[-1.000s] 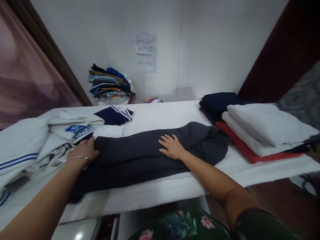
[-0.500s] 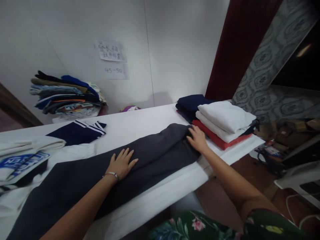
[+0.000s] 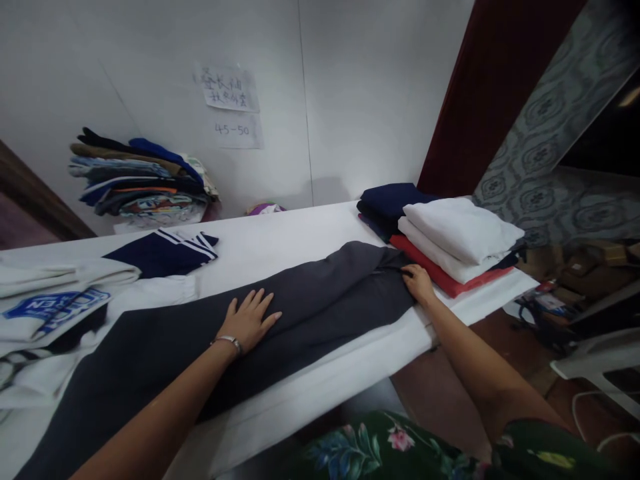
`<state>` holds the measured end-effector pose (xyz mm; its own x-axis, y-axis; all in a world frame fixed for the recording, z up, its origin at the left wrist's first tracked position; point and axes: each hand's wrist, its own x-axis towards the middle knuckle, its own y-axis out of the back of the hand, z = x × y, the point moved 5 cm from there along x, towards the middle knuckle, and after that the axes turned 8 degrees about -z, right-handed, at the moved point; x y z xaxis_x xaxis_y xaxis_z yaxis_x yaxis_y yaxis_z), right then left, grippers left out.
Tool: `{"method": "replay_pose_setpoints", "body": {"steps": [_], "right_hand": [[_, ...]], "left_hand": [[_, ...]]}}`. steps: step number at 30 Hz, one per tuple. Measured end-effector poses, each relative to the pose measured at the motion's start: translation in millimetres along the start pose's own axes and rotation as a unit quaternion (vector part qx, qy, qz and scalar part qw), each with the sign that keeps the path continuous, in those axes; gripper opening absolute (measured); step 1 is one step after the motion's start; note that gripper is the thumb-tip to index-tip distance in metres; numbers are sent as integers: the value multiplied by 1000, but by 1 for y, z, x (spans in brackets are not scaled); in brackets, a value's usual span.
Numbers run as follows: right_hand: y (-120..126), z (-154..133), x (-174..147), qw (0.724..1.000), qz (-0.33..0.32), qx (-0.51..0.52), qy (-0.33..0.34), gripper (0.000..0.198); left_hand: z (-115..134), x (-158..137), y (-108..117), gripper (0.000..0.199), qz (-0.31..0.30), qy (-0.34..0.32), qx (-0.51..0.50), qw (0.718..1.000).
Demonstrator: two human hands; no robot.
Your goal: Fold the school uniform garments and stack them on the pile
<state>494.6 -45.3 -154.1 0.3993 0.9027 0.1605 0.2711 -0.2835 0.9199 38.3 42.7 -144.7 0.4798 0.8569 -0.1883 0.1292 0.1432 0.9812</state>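
Dark grey trousers (image 3: 320, 287) stretch lengthwise across the white table (image 3: 295, 237), with some creases toward their right end. My left hand (image 3: 249, 322) lies flat on the middle of the cloth, fingers spread, a bracelet at the wrist. At the right end, my right hand (image 3: 419, 283) has its fingers bent and closed on the trousers' edge. Just beyond it sits a stack with a red folded garment (image 3: 450, 280) below white folded garments (image 3: 460, 233).
Navy folded clothes (image 3: 395, 200) stand behind the white ones. Left are a navy striped garment (image 3: 165, 252), a white garment with blue lettering (image 3: 55, 310) and a tall pile of clothes (image 3: 145, 177) by the wall. A white plastic chair (image 3: 595, 367) is at right.
My right hand has gone from resting open on the trousers' end to gripping the edge, slightly nearer me. The left hand stays flat in place. The view has shifted a little.
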Motion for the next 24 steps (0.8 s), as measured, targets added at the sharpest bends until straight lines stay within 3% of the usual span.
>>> {"method": "replay_pose_setpoints", "body": {"steps": [4,9,13,16,19,24], "right_hand": [[11,-18,1,999,3,-50,5,36],[36,-116,22,981,44,-52,181,51],[35,-177,51,970,25,-43,239,61],[6,-174,66,972,-78,-80,209,64],[-29,-139,65,966,-185,-115,138,62],[-50,-107,56,974,-159,-116,109,63]], "left_hand": [[0,0,-1,60,5,1,4,1000],[-1,1,-3,61,11,3,8,1000],[-2,-1,-3,61,16,5,3,1000],[-2,-4,-5,60,20,1,5,1000],[-2,-7,-6,62,26,-3,-1,1000],[-1,-9,-8,64,22,-6,-12,1000]]}}
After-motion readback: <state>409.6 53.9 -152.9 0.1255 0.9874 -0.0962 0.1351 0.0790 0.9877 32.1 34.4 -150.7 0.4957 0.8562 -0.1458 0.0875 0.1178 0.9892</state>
